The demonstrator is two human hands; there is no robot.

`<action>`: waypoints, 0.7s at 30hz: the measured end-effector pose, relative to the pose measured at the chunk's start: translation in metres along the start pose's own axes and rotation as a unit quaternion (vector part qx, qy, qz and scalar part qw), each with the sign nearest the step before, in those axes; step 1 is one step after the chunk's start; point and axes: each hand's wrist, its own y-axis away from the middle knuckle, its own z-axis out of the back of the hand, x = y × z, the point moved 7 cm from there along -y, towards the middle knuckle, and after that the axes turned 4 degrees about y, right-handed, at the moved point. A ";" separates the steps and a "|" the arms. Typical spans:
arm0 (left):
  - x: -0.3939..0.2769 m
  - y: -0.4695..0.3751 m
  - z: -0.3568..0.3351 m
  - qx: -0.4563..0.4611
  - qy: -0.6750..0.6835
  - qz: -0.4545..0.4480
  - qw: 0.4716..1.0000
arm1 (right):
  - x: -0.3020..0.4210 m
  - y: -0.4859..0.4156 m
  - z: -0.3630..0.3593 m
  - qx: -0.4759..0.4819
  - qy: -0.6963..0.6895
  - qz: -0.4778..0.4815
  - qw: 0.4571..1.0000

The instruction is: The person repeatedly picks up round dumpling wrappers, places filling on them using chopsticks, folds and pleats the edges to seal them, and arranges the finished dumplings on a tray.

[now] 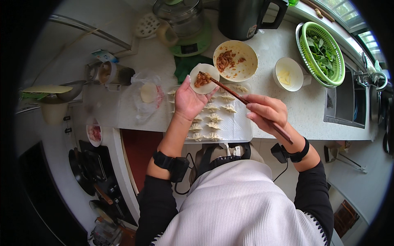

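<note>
A round dumpling wrapper (197, 88) lies flat across the palm and fingers of my left hand (190, 100). On it sits a clump of minced meat filling (203, 79). My right hand (267, 112) grips a pair of brown wooden chopsticks (229, 90), whose tips touch the filling. Just beyond, a white bowl (252, 70) holds more of the meat mixture. Below my hands, a tray (243, 129) lined with white paper bears rows of pleated dumplings (213, 126); my left hand and the wrapper hide some. Left of the tray, another wrapper (148, 93) lies on a plastic bag (143, 107).
At the right stand a small white bowl (278, 66) with pale yellow pieces and a green colander (341, 61) of leafy greens, near the sink (344, 115). A black kettle (234, 18) and a glass-lidded green appliance (192, 40) stand behind. A dark green cloth (181, 69) lies nearby.
</note>
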 end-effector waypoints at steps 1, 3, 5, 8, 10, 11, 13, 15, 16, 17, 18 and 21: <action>0.001 -0.001 -0.007 0.020 0.007 0.010 1.000 | 0.006 -0.002 0.003 -0.003 0.008 0.012 1.000; 0.003 -0.002 -0.011 -0.019 -0.012 -0.004 1.000 | 0.012 -0.004 0.012 -0.024 0.020 0.003 1.000; 0.005 -0.004 -0.017 -0.064 -0.051 -0.025 0.996 | 0.015 -0.005 0.023 -0.051 0.031 -0.006 0.998; 0.009 -0.005 -0.026 -0.123 -0.125 -0.065 0.982 | 0.012 -0.003 0.034 -0.094 -0.005 -0.051 0.994; 0.013 -0.006 -0.033 -0.132 -0.156 -0.093 0.975 | 0.010 0.001 0.031 -0.088 -0.033 -0.076 0.993; 0.017 -0.007 -0.035 -0.138 -0.141 -0.087 0.976 | 0.009 0.003 0.027 -0.081 -0.038 -0.086 0.992; 0.022 -0.008 -0.037 -0.132 -0.104 -0.080 0.982 | 0.005 0.007 0.024 -0.082 -0.051 -0.100 0.990; 0.025 -0.008 -0.037 -0.130 -0.113 -0.073 0.982 | 0.000 0.011 0.024 -0.098 -0.067 -0.110 0.987; 0.026 -0.008 -0.037 -0.124 -0.115 -0.072 0.983 | -0.002 0.013 0.027 -0.113 -0.069 -0.115 0.984; 0.026 -0.008 -0.035 -0.126 -0.120 -0.068 0.982 | -0.003 0.014 0.028 -0.110 -0.071 -0.118 0.984; 0.026 -0.008 -0.034 -0.123 -0.123 -0.066 0.983 | -0.004 0.014 0.030 -0.112 -0.074 -0.123 0.983; 0.025 -0.010 -0.033 -0.107 -0.120 -0.060 0.985 | -0.004 0.014 0.039 -0.128 -0.094 -0.125 0.979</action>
